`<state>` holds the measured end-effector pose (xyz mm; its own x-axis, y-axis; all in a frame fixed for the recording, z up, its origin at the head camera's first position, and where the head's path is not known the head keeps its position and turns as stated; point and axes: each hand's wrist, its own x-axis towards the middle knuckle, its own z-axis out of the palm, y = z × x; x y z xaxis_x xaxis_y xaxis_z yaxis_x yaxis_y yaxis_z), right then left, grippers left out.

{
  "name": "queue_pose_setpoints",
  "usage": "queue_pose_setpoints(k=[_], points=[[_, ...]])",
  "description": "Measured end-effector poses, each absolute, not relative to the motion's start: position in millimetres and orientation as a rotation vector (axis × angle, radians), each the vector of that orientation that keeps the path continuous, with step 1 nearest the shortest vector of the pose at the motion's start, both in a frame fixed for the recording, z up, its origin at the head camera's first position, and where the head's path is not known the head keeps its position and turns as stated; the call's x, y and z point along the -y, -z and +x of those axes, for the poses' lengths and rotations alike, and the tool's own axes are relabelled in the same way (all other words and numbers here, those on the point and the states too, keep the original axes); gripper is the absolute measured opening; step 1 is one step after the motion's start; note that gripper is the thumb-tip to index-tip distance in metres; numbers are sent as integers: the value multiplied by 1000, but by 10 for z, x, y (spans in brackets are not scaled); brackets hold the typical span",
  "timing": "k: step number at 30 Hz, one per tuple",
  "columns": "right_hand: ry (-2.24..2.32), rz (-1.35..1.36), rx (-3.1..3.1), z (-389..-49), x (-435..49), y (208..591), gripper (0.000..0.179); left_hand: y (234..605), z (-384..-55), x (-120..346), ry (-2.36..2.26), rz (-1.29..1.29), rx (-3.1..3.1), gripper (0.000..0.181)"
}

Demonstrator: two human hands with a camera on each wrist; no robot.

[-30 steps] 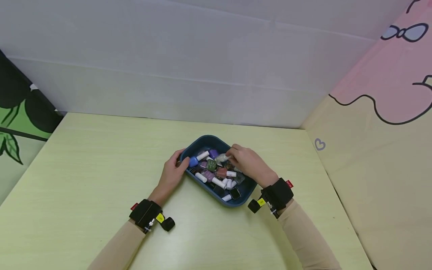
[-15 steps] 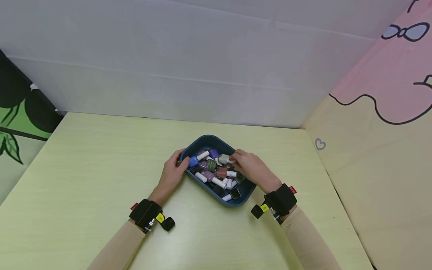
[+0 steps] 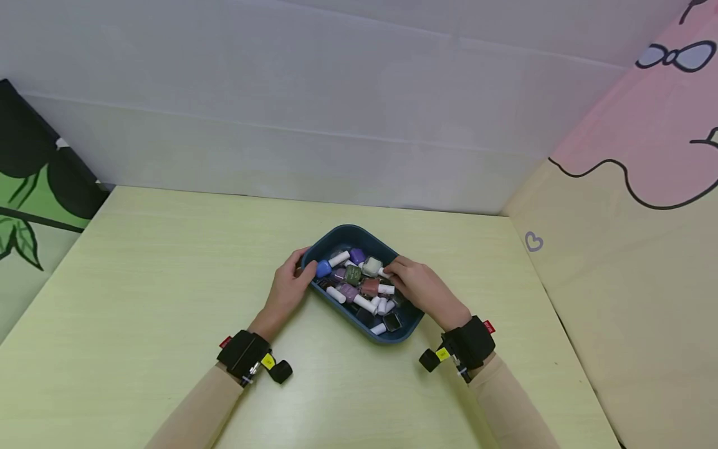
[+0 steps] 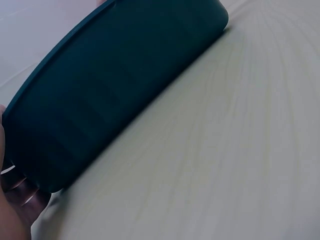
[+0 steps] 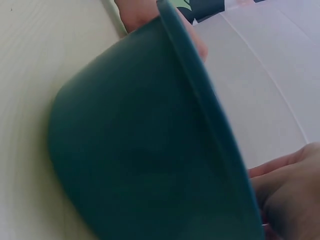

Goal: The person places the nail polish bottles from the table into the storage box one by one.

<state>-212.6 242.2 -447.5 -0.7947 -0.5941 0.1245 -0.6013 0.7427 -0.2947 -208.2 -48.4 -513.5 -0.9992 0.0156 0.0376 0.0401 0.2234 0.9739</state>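
A dark blue plastic basin [image 3: 367,240] filled with nail polish bottles sits on the table. My left hand [image 3: 287,287] grips its left end, thumb over the rim and fingers outside; part of that hand [image 4: 17,205] shows beside the basin wall [image 4: 110,85] in the left wrist view. Reaching in over the right rim, my right hand [image 3: 423,287] pinches the white cap of a pale grey nail polish bottle [image 3: 371,267] lying on the pile. In the right wrist view the basin wall [image 5: 145,140] hides the bottles, and the right hand [image 5: 290,195] shows beyond the rim.
Around the pale bottle lie a green bottle [image 3: 352,275], a reddish-brown bottle [image 3: 369,287], a blue bottle [image 3: 323,269] and several others, mostly white-capped. The light wooden table [image 3: 185,262] meets a pale back wall [image 3: 280,93] and a printed right wall [image 3: 622,262].
My right hand has shifted slightly right and down with the pale bottle, which now sits lower on the pile with its cap toward the fingers. The left hand keeps its grip on the basin.
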Motion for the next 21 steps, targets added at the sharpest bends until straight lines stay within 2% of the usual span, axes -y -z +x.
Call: queue_pose_setpoints(k=[14,21], points=[[-574,962,2866,-2060,-2471,4504,17,5163,-2110,521,1913,-89,2437,44],[-692,851,2756,-1990,-2574,4577,18,5130,-2135,534,1932,-102,2446,45]])
